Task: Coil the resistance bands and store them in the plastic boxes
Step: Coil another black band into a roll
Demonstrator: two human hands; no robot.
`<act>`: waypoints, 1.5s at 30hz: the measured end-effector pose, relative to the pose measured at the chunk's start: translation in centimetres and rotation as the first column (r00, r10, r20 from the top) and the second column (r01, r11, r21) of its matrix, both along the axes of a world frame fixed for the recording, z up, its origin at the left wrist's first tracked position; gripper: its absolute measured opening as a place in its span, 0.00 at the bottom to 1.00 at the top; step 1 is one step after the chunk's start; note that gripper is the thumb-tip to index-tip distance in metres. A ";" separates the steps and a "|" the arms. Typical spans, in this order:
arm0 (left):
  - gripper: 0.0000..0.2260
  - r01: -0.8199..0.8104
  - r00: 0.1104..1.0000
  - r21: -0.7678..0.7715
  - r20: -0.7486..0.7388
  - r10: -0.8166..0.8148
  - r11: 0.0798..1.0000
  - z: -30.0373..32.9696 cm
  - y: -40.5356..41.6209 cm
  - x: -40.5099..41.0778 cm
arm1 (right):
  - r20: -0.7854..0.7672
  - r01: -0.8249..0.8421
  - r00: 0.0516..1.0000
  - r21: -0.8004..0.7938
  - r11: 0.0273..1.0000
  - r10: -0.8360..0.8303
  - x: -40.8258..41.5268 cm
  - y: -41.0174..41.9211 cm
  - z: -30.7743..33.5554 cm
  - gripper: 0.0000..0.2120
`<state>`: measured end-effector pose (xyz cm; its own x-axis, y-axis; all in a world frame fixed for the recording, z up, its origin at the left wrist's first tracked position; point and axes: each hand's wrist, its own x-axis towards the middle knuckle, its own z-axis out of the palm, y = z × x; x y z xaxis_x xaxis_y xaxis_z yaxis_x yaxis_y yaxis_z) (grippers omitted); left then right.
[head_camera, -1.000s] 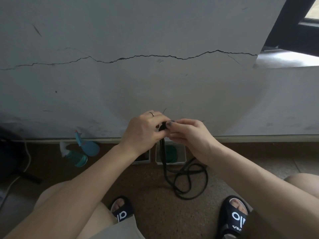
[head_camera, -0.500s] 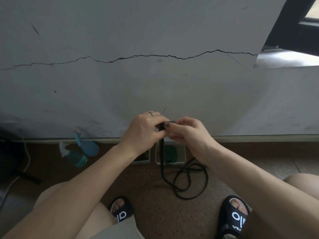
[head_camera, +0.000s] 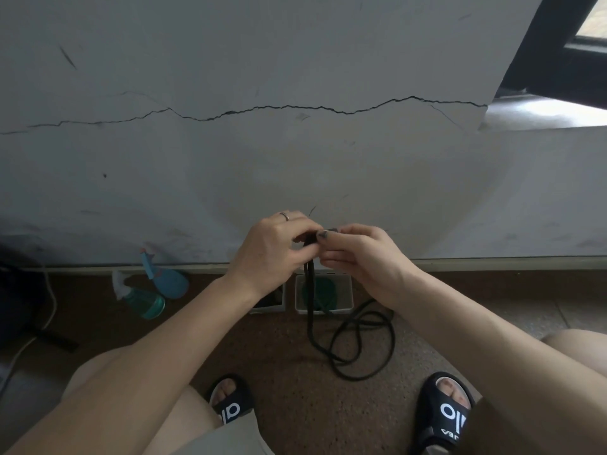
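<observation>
I face a pale grey plastered wall [head_camera: 295, 54] split by a long jagged horizontal crack [head_camera: 269, 110]. A light skirting strip [head_camera: 492, 262] runs along its foot, meeting the speckled brown floor [head_camera: 289, 366]. At upper right a dark-framed window [head_camera: 565, 50] lets daylight fall on its grey sill [head_camera: 542, 110]. Two teal plastic spray bottles [head_camera: 154, 290] lie on the floor by the wall.
</observation>
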<state>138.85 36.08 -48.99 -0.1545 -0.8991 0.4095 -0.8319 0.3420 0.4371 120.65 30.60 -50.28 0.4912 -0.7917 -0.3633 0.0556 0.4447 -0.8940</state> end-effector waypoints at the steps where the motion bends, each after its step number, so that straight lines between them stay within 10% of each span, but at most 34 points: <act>1: 0.09 -0.012 0.999 0.008 -0.044 0.012 1.000 0.0 0.0 0.0 | 0.081 -0.028 0.997 0.073 0.997 0.022 -0.1 -0.1 0.1 0.14; 5: 0.09 -0.014 0.997 0.025 -0.070 0.016 1.000 0.0 0.0 0.3 | 0.205 -0.100 0.977 0.178 0.979 0.063 -0.2 -0.2 0.1 0.15; 11: 0.09 -0.009 0.994 -0.020 0.107 0.011 1.000 0.1 0.0 0.3 | -0.172 -0.004 0.985 -0.143 0.990 -0.020 0.4 0.2 -0.7 0.18; 19: 0.08 -0.039 0.997 0.021 -0.061 0.040 0.999 0.0 0.0 0.2 | 0.197 -0.093 0.979 0.214 0.972 0.051 -0.3 0.0 0.5 0.15; 25: 0.08 -0.013 0.997 0.009 0.073 0.013 1.000 0.0 0.0 0.5 | -0.190 -0.030 0.982 -0.148 0.989 0.001 0.2 0.3 -0.2 0.20; 33: 0.09 -0.042 0.992 0.027 -0.119 0.045 0.999 0.5 -0.1 0.3 | 0.176 -0.107 0.982 0.224 0.969 0.067 -0.2 0.5 1.1 0.13; 39: 0.10 -0.013 1.000 -0.001 0.027 0.013 1.000 0.3 -0.1 0.2 | -0.073 -0.041 0.997 -0.021 0.999 0.039 0.2 0.4 0.4 0.16; 45: 0.11 -0.041 0.993 0.043 -0.108 0.046 0.998 0.2 0.0 0.3 | 0.162 -0.100 0.984 0.177 0.979 0.071 -0.1 0.2 0.8 0.16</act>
<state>139.17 36.11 -48.82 -0.0710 -0.9201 0.3852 -0.7921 0.2867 0.5389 120.53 30.85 -49.44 0.6156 -0.6709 -0.4134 0.1409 0.6099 -0.7799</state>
